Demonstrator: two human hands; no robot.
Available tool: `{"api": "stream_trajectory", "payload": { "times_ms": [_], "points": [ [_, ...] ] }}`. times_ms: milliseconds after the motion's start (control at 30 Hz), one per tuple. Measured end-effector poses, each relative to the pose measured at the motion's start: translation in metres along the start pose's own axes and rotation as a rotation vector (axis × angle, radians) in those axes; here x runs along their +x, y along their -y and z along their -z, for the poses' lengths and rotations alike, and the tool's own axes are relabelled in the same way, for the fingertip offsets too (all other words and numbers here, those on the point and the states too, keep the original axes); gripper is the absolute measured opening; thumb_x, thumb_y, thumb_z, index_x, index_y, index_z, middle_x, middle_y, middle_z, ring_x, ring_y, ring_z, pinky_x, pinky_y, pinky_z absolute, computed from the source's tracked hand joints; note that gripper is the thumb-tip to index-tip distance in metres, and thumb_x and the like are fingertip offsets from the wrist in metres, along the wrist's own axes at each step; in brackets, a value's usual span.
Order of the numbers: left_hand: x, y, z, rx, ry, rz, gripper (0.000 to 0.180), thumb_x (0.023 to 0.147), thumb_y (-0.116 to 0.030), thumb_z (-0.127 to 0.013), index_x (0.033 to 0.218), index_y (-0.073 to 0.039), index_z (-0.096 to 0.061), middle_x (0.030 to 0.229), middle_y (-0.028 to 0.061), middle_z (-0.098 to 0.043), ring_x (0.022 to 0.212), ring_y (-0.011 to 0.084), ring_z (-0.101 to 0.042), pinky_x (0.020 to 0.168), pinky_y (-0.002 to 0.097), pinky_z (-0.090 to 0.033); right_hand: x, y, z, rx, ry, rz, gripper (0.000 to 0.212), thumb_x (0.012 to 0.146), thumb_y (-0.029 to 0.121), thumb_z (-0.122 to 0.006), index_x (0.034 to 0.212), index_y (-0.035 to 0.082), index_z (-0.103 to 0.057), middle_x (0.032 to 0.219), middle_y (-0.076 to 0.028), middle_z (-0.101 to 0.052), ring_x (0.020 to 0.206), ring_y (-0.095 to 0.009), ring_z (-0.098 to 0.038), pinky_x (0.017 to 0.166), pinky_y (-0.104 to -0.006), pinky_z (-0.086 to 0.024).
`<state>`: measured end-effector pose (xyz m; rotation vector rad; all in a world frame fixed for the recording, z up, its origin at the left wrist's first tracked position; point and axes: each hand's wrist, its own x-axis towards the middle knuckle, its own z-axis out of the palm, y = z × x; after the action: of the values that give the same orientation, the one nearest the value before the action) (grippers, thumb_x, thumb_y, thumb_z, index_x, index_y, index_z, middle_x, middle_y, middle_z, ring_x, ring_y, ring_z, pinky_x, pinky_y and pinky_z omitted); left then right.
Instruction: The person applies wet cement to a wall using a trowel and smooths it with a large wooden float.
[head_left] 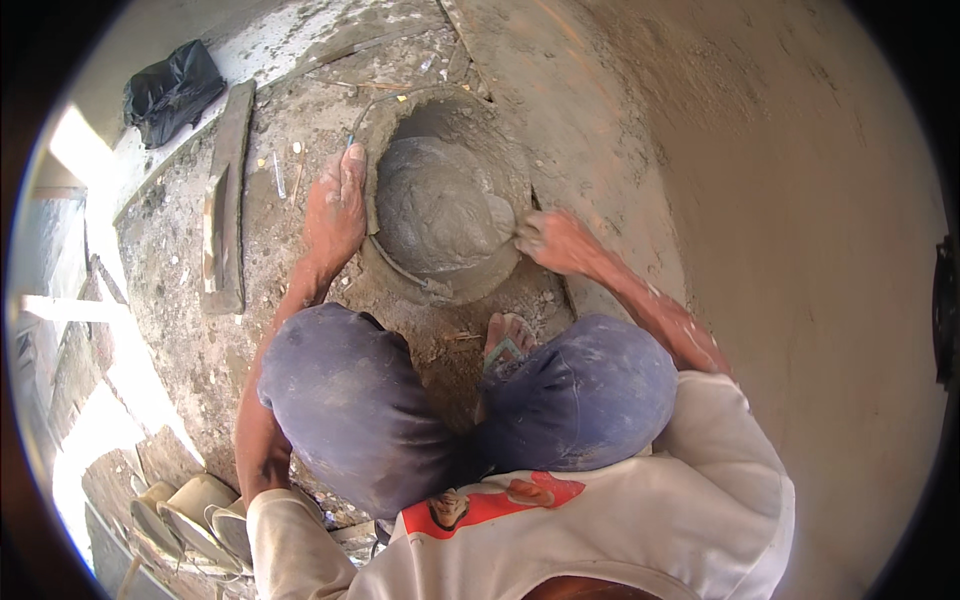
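Note:
A round bucket [455, 290] caked with grey stands in front of my knees, its mouth facing up at me. Wet grey mortar [430, 200] fills much of it, with a swirled, lumpy surface. My left hand [338, 205] is pressed to the bucket's left rim and outer side, thumb pointing away from me. At the right rim my right hand [555, 240] is closed, knuckles up. A paler grey patch in the mortar touches its fingertips; whether that is a tool blade or mortar I cannot tell. The bucket's wire handle hangs along the near inner side.
Left of the bucket lie wooden boards [230, 200] on rough, debris-strewn ground. A black plastic bag [175, 92] is at the far left. Several muddy buckets [195, 515] lie at the lower left. A smooth brown surface [780, 300] spans the right. My sandalled foot [508, 338] is close to the bucket.

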<state>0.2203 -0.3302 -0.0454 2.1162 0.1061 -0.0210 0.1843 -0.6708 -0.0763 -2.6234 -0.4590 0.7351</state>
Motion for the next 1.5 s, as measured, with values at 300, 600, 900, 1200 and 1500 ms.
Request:
{"api": "stream_trajectory", "payload": {
  "times_ms": [300, 600, 900, 1200, 1500],
  "points": [
    [0.02, 0.104, 0.038, -0.168, -0.069, 0.13, 0.063, 0.113, -0.041, -0.04, 0.15, 0.01, -0.048, 0.153, 0.0232, -0.054, 0.144, 0.0317, -0.048, 0.122, 0.0384, -0.032, 0.022, 0.038, 0.029, 0.166, -0.293, 0.233, 0.04, 0.1, 0.036, -0.065, 0.114, -0.002, -0.068, 0.091, -0.025, -0.072, 0.086, -0.042, -0.071, 0.081, -0.0497, -0.056],
    [0.033, 0.107, 0.039, -0.422, -0.066, 0.355, 0.067, 0.111, -0.043, -0.045, 0.154, 0.009, -0.042, 0.159, 0.0203, -0.047, 0.147, 0.0286, -0.044, 0.123, 0.0371, -0.029, 0.088, -0.073, 0.244, 1.187, 0.151, -0.22, 0.026, 0.101, 0.023, -0.066, 0.114, -0.001, -0.067, 0.065, -0.005, -0.06, 0.044, -0.01, -0.053, 0.036, -0.0247, -0.047],
    [0.021, 0.073, 0.041, -0.06, 0.029, 0.079, 0.062, 0.112, -0.047, -0.042, 0.135, 0.007, -0.059, 0.131, 0.0238, -0.064, 0.124, 0.03, -0.059, 0.108, 0.041, -0.041, 0.008, -0.039, 0.256, 0.606, -0.586, -0.379, 0.032, 0.103, 0.036, -0.065, 0.088, 0.007, -0.064, 0.063, 0.002, -0.05, 0.049, -0.009, -0.046, 0.046, -0.0279, -0.038],
    [0.02, 0.017, 0.017, -0.172, 0.223, 0.059, 0.055, 0.112, -0.047, -0.042, 0.121, 0.003, -0.064, 0.1, 0.0207, -0.07, 0.094, 0.0302, -0.066, 0.088, 0.0439, -0.05, -0.002, 0.036, 0.074, -0.648, -0.141, -0.109, 0.032, 0.087, 0.018, -0.065, 0.112, -0.003, -0.069, 0.098, -0.025, -0.074, 0.087, -0.038, -0.075, 0.074, -0.0482, -0.062],
    [0.008, 0.016, 0.017, -0.077, 0.07, 0.004, 0.052, 0.112, -0.043, -0.042, 0.123, 0.004, -0.063, 0.105, 0.0265, -0.07, 0.097, 0.04, -0.067, 0.089, 0.0459, -0.049, 0.018, 0.023, -0.02, 0.034, -0.06, -0.058, 0.04, 0.094, 0.037, -0.069, 0.101, -0.003, -0.073, 0.087, -0.026, -0.072, 0.085, -0.043, -0.071, 0.078, -0.0509, -0.056]
  ]
}}
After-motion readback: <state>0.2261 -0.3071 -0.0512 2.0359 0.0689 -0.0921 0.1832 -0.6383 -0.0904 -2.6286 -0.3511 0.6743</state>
